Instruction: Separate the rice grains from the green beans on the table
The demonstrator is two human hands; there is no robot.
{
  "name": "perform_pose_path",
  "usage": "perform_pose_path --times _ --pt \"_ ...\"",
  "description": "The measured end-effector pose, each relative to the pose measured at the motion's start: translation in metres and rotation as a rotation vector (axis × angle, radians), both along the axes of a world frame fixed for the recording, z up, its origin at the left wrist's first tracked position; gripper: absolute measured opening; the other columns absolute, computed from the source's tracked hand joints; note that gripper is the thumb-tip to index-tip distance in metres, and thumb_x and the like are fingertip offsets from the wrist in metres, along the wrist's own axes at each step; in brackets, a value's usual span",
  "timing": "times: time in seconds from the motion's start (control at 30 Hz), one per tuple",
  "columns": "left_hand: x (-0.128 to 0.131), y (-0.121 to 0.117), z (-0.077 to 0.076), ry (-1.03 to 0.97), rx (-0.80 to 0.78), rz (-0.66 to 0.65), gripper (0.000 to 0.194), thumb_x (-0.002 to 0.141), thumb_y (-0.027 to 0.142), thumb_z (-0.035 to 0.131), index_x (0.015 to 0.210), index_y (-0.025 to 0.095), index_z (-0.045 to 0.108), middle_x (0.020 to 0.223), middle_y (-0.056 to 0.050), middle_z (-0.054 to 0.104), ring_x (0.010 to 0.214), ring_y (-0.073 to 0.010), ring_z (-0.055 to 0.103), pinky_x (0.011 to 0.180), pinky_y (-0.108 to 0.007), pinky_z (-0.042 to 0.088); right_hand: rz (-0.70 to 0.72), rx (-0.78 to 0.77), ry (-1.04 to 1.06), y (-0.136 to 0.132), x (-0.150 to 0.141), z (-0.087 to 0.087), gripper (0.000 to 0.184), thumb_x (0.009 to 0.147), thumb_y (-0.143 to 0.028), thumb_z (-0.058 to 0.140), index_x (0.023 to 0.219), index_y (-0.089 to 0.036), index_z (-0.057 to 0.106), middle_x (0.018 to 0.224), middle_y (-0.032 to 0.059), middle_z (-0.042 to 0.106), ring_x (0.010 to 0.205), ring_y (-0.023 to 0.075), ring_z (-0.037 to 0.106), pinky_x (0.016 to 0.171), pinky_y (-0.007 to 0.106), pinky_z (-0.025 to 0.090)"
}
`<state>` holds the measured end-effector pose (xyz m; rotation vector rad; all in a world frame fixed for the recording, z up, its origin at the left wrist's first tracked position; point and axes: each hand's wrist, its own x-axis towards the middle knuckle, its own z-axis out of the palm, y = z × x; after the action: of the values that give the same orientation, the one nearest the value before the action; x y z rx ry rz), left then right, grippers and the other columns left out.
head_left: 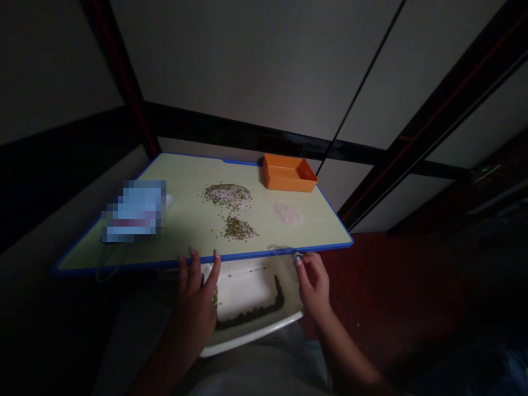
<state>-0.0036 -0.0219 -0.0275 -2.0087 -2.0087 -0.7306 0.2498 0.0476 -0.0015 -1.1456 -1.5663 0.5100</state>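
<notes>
My left hand rests at the near blue edge of the pale tabletop, fingers spread, above the left side of a white basin. The fingers of my right hand are pinched at the same edge, with small dark specks at the fingertips that I cannot make out. A faint blurred outline lies beside them. Dark green, bean-like grains line the basin's inner edges. On the tabletop are a larger pile of mixed green and pale grains, a smaller, mostly green pile and a pale pile.
An orange box stands at the back right of the tabletop. A pixelated pale blue object sits at the left, with a thin cord looping over the near edge. Light panels rise behind. Dark red floor shows at right.
</notes>
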Motion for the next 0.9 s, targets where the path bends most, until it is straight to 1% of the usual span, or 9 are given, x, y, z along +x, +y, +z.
perform_pose_path --times 0.07,0.13,0.27,0.43,0.57,0.67,0.73,0.8,0.9 --pt "-0.001 0.000 0.001 0.006 -0.009 -0.018 0.099 0.074 -0.007 0.039 0.155 0.034 0.000 0.166 -0.010 -0.014 0.150 -0.0413 -0.004 0.113 -0.058 0.038 -0.084 -0.060 -0.130 -0.013 0.011 -0.004 0.018 0.092 -0.032 0.056 0.077 -0.021 0.059 0.088 0.0038 0.056 0.090 0.0192 0.051 0.085 0.034 0.040" --pt "-0.001 -0.001 0.003 0.008 -0.010 -0.028 0.096 0.076 -0.005 0.039 0.155 0.033 -0.001 0.166 -0.010 -0.016 0.150 -0.0412 -0.005 0.113 -0.058 0.038 -0.079 -0.167 -0.212 -0.020 0.020 -0.007 0.015 0.089 -0.033 0.059 0.080 -0.021 0.063 0.096 0.0061 0.057 0.098 0.0219 0.051 0.090 0.036 0.039" --pt "0.001 -0.001 0.002 -0.010 0.020 -0.046 0.090 0.081 0.001 0.040 0.156 0.031 0.000 0.166 -0.008 -0.015 0.151 -0.0405 -0.007 0.114 -0.059 0.035 0.106 -0.400 -0.321 -0.022 0.028 -0.001 0.019 0.094 -0.033 0.049 0.084 -0.021 0.060 0.092 0.0057 0.056 0.090 0.0196 0.055 0.083 0.031 0.044" --pt "-0.004 -0.002 0.001 -0.079 -0.026 -0.085 0.085 0.083 0.004 0.039 0.156 0.032 0.004 0.167 -0.006 -0.009 0.151 -0.0378 -0.008 0.116 -0.057 0.033 0.243 -0.588 -0.724 -0.017 0.025 0.026 0.017 0.095 -0.027 0.046 0.090 -0.020 0.061 0.089 0.0049 0.054 0.073 0.0150 0.053 0.072 0.026 0.039" --pt "-0.011 -0.005 0.000 -0.120 -0.089 -0.106 0.084 0.084 0.007 0.038 0.156 0.033 0.003 0.167 -0.007 -0.012 0.152 -0.0361 -0.006 0.118 -0.055 0.030 0.254 -0.605 -0.862 -0.016 0.020 0.042 0.018 0.096 -0.025 0.045 0.096 -0.020 0.062 0.090 0.0065 0.057 0.077 0.0150 0.055 0.072 0.024 0.037" --pt "-0.010 -0.007 0.000 -0.149 -0.090 -0.082 0.079 0.087 0.011 0.038 0.156 0.032 0.006 0.168 -0.010 -0.008 0.152 -0.0360 -0.001 0.119 -0.056 0.029 0.218 -0.603 -0.927 -0.019 0.020 0.044 0.022 0.098 -0.028 0.043 0.101 -0.021 0.063 0.090 0.0064 0.059 0.076 0.0146 0.056 0.070 0.024 0.035" --pt "-0.007 -0.007 0.003 -0.147 -0.095 -0.075 0.075 0.089 0.017 0.041 0.156 0.029 0.011 0.167 -0.013 -0.006 0.152 -0.0384 -0.002 0.118 -0.058 0.028 0.180 -0.606 -0.976 -0.021 0.019 0.042 0.023 0.098 -0.029 0.043 0.103 -0.022 0.064 0.093 0.0070 0.060 0.073 0.0145 0.057 0.067 0.024 0.034" --pt "-0.002 -0.006 0.009 -0.117 -0.133 -0.060 0.070 0.090 0.026 0.045 0.155 0.026 0.019 0.167 -0.017 -0.003 0.152 -0.0425 -0.004 0.116 -0.064 0.028 0.147 -0.596 -1.004 -0.023 0.018 0.039 0.023 0.098 -0.029 0.043 0.105 -0.023 0.065 0.095 0.0078 0.061 0.073 0.0154 0.059 0.066 0.025 0.034" --pt "0.005 -0.001 0.020 -0.068 -0.212 0.060 0.063 0.093 0.037 0.041 0.153 0.028 0.025 0.165 -0.020 0.009 0.151 -0.0482 0.004 0.106 -0.079 0.025 0.087 -0.567 -1.022 -0.025 0.015 0.034 0.025 0.098 -0.031 0.043 0.107 -0.025 0.066 0.098 0.0095 0.061 0.070 0.0168 0.061 0.063 0.027 0.035"
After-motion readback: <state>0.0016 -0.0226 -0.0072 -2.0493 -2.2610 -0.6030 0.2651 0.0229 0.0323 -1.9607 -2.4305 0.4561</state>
